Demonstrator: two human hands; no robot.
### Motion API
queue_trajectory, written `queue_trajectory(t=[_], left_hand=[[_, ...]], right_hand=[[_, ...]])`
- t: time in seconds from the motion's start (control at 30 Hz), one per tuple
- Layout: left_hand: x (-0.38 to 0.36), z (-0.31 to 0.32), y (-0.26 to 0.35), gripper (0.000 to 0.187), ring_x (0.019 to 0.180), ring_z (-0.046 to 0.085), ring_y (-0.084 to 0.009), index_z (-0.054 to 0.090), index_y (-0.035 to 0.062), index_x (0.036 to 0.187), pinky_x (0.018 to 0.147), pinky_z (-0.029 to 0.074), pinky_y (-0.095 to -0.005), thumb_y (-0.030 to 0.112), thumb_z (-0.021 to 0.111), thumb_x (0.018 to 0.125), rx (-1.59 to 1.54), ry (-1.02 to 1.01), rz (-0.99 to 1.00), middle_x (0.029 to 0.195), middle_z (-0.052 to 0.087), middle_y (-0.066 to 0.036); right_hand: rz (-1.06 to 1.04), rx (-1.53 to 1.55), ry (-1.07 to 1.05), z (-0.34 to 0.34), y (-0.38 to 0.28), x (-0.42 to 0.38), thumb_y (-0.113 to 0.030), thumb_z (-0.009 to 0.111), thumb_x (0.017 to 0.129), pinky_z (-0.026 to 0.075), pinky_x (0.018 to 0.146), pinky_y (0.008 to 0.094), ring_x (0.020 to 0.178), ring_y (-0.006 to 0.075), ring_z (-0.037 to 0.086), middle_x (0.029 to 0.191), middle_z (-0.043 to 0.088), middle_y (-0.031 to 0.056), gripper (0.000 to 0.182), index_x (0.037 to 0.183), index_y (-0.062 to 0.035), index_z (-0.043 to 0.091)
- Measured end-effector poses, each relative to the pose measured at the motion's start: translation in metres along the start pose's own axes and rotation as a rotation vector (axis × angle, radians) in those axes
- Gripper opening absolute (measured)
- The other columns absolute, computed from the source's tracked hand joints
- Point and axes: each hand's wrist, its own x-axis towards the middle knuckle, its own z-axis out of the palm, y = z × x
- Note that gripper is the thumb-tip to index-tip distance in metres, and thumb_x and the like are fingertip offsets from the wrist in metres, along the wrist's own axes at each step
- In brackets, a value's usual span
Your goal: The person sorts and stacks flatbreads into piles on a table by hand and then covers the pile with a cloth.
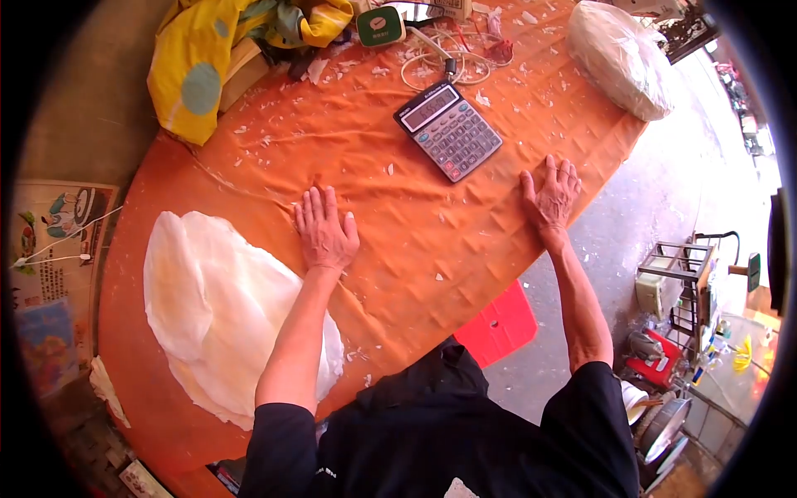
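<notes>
My left hand lies flat on the orange cloth that covers the table, fingers stretched out and holding nothing. Just left of it, partly under my forearm, a large stack of thin white sheets rests on the cloth; what the sheets are made of does not show. Palm down near the table's right edge, my right hand has its fingers a little apart, with nothing in it. Between and beyond the two hands sits a grey calculator, tilted toward the right hand.
White flakes lie scattered over the cloth. Farther back are a coiled cable, a green round-cornered device, a yellow patterned cloth and a filled white plastic bag. A red stool stands below the table's near edge.
</notes>
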Motion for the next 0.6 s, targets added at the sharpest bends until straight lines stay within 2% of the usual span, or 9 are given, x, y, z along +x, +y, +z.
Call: queue_trajectory(t=[0.5, 0.6], left_hand=[[0.0003, -0.0019, 0.0007, 0.063, 0.134, 0.033, -0.0423, 0.038, -0.0004, 0.14, 0.115, 0.016, -0.0515, 0.033, 0.048, 0.088, -0.022, -0.007, 0.001, 0.142, 0.038, -0.03], [0.0004, -0.0021, 0.0012, 0.062, 0.135, 0.032, -0.0417, 0.038, -0.0001, 0.14, 0.115, 0.016, -0.0512, 0.032, 0.048, 0.088, -0.017, -0.013, -0.003, 0.143, 0.037, -0.029]], right_hand=[[-0.012, -0.013, 0.013, 0.0, -0.0018, 0.0, -0.05, 0.061, 0.082, 0.024, 0.107, 0.0552, 0.129, 0.0421, 0.037, 0.134, 0.045, 0.0291, 0.066, 0.128, -0.0034, 0.053], [-0.001, -0.044, 0.007, -0.0021, -0.0034, 0.0001, -0.045, 0.063, 0.082, 0.025, 0.108, 0.0524, 0.129, 0.0397, 0.038, 0.135, 0.046, 0.0268, 0.063, 0.13, -0.0049, 0.053]])
